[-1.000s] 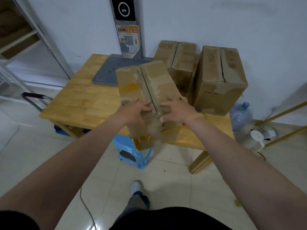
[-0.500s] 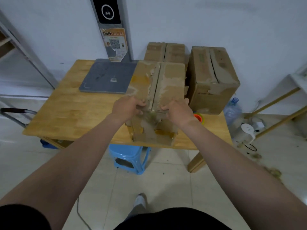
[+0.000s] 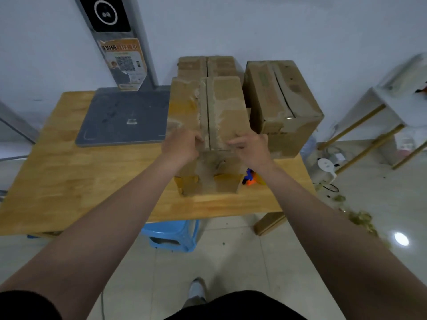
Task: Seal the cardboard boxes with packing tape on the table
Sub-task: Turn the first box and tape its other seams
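A worn cardboard box [image 3: 221, 107] stands on the wooden table [image 3: 92, 176], its two top flaps meeting along a centre seam. My left hand [image 3: 182, 146] grips the near top edge left of the seam. My right hand [image 3: 250, 147] grips the same edge right of the seam. Two more cardboard boxes stand behind it: one at the back [image 3: 205, 65] against the wall, one at the right [image 3: 284, 105] with its flaps slightly parted. An orange and blue tape dispenser [image 3: 250, 177] lies on the table, partly hidden behind the front box and my right wrist.
A grey flat platform [image 3: 122, 116] with an upright post [image 3: 117, 40] occupies the table's back left. A blue plastic stool [image 3: 173, 234] sits under the table's front edge. To the right are a white table [image 3: 397, 100], a water bottle and debris on the tiled floor.
The front box has been turned square and slid back from overhanging the table's front edge; it now sits fully on the table. Both hands stayed on its near top edge.
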